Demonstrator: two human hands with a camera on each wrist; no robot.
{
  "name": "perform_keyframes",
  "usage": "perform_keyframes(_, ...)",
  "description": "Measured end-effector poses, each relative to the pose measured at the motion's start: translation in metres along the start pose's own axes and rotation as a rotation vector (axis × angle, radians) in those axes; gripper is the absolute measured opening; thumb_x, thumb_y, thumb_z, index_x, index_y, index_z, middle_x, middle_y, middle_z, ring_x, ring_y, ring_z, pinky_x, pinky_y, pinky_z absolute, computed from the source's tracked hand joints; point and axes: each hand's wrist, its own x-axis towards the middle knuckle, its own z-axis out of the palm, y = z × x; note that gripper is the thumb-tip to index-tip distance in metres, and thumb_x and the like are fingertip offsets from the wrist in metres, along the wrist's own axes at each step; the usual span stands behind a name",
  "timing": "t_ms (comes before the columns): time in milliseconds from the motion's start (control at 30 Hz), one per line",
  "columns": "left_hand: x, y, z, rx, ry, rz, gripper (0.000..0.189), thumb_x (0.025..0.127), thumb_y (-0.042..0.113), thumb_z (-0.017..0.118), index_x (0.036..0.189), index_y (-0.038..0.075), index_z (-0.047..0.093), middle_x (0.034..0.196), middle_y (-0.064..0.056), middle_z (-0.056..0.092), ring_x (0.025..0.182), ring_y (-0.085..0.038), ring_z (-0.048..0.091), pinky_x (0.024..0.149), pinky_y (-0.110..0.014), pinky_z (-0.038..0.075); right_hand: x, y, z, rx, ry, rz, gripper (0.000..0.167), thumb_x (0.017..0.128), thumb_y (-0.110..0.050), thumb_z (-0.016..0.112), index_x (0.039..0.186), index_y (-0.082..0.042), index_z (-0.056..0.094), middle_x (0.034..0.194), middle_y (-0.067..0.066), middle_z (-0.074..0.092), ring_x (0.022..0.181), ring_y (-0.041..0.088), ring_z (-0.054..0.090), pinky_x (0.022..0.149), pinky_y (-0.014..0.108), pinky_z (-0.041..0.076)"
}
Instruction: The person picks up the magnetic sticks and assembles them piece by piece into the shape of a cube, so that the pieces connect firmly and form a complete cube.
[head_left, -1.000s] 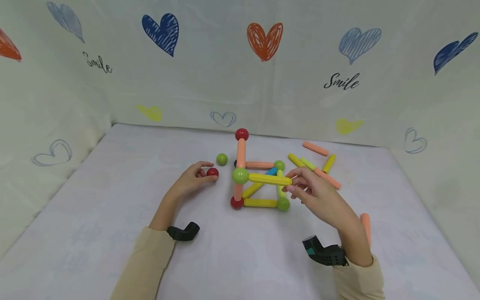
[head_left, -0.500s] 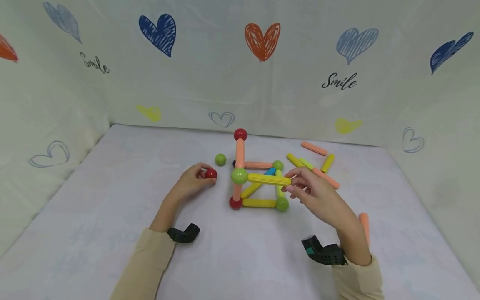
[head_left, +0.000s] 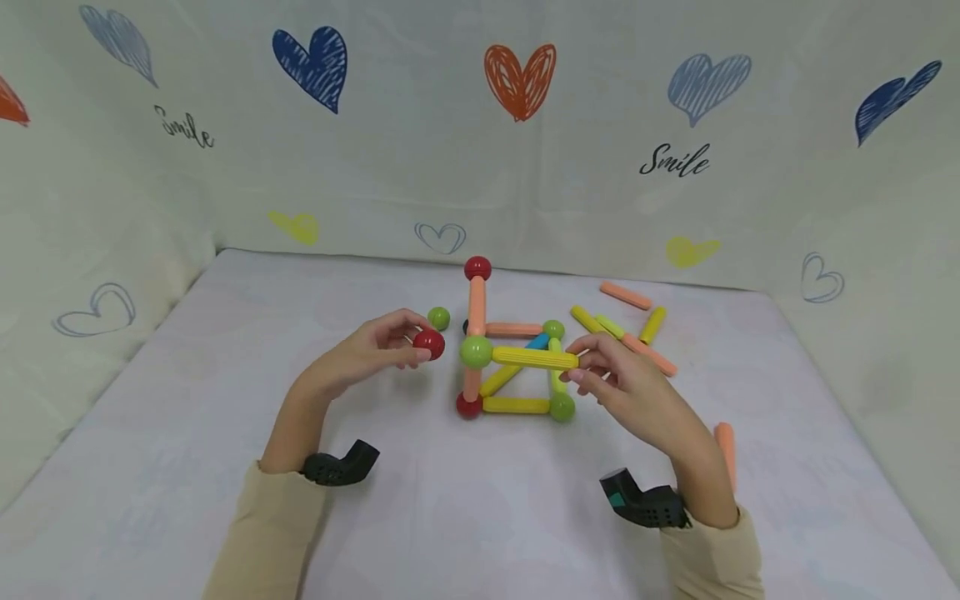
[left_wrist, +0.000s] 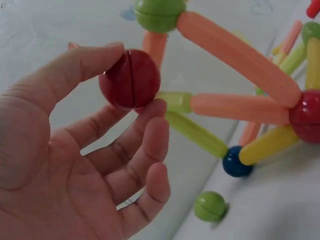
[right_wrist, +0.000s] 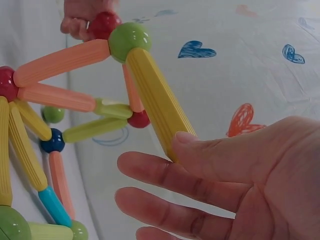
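The left hand (head_left: 375, 346) pinches the red ball (head_left: 429, 342) — best seated squarely on the free end of the yellow rod (head_left: 535, 358), which the right hand (head_left: 630, 387) grips steady.

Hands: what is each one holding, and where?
The left hand pinches a loose red ball between thumb and fingertips. The right hand holds the yellow stick by its free end.
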Motion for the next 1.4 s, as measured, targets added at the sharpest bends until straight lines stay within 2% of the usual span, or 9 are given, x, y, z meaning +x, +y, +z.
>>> perform_keyframes(133,-0.010,0.019,0.004,-0.009,-0.180,0.096,0.032,0.087,0.014,0.064,0.116,0.006,0.052,0.100,-0.008,0.060,0.090,-0.023,0.058,0.080,-0.034,0.049,0.000,-0.001,0.000,-0.001,0.002,-0.001,0.022,0.091,-0.007,0.056,0.113,-0.012,0.052,0.091,-0.003,0.068,0.077,0.015,0.060,0.065,0.025,0.047)
perform_keyframes(300,-0.019,0.037,0.017,0.087,-0.372,0.158,0.029,0.086,0.015,0.065,0.112,0.009,0.054,0.101,-0.004,0.061,0.088,-0.021,0.059,0.075,-0.030,0.048,0.001,-0.001,0.000,0.005,-0.002,0.000,0.023,0.092,-0.007,0.054,0.114,-0.012,0.052,0.092,-0.003,0.068,0.078,0.015,0.060,0.066,0.025,0.048)
perform_keyframes(433,-0.022,0.047,0.033,0.219,-0.467,0.146,0.029,0.086,0.020,0.065,0.112,0.013,0.055,0.098,0.001,0.061,0.086,-0.015,0.058,0.071,-0.026,0.046,0.001,-0.001,0.000,0.004,-0.003,0.003,0.023,0.092,-0.007,0.054,0.114,-0.012,0.052,0.093,-0.001,0.069,0.078,0.016,0.060,0.065,0.025,0.047)
perform_keyframes(567,-0.017,0.051,0.058,0.328,-0.503,0.060,0.028,0.085,0.020,0.067,0.110,0.015,0.056,0.092,0.006,0.061,0.083,-0.010,0.056,0.070,-0.024,0.047,0.001,-0.001,0.000,-0.004,0.000,0.010,0.023,0.092,-0.008,0.055,0.114,-0.011,0.052,0.092,-0.001,0.069,0.078,0.015,0.060,0.065,0.026,0.047)
perform_keyframes(700,-0.006,0.043,0.083,0.361,-0.482,-0.035,0.026,0.082,0.019,0.070,0.104,0.017,0.057,0.084,0.006,0.060,0.075,-0.009,0.057,0.066,-0.023,0.048,0.001,-0.001,0.000,-0.011,0.002,0.017,0.023,0.091,-0.010,0.057,0.114,-0.012,0.052,0.092,-0.002,0.068,0.078,0.015,0.059,0.066,0.026,0.048)
perform_keyframes(967,0.011,0.015,0.114,0.496,-0.300,-0.022,0.026,0.082,0.026,0.071,0.101,0.014,0.058,0.068,0.004,0.053,0.063,-0.008,0.050,0.058,-0.020,0.041,-0.001,-0.002,0.001,-0.006,0.010,-0.018,0.025,0.089,-0.014,0.062,0.113,-0.010,0.053,0.089,-0.002,0.067,0.077,0.013,0.059,0.065,0.025,0.047)
perform_keyframes(1167,0.014,0.007,0.125,0.574,-0.239,-0.031,0.031,0.082,0.034,0.070,0.102,0.013,0.057,0.064,0.005,0.050,0.060,-0.007,0.047,0.057,-0.018,0.040,-0.002,-0.003,0.000,-0.005,0.014,-0.025,0.025,0.090,-0.015,0.062,0.113,-0.010,0.053,0.089,-0.002,0.067,0.076,0.012,0.059,0.064,0.024,0.046)
perform_keyframes(1400,0.013,0.009,0.126,0.616,-0.215,-0.030,0.033,0.084,0.038,0.067,0.104,0.015,0.058,0.063,0.006,0.050,0.057,-0.006,0.047,0.055,-0.018,0.040,0.000,-0.001,0.000,-0.009,0.023,-0.009,0.022,0.090,-0.011,0.059,0.112,-0.011,0.053,0.089,-0.002,0.067,0.076,0.013,0.059,0.063,0.025,0.047)
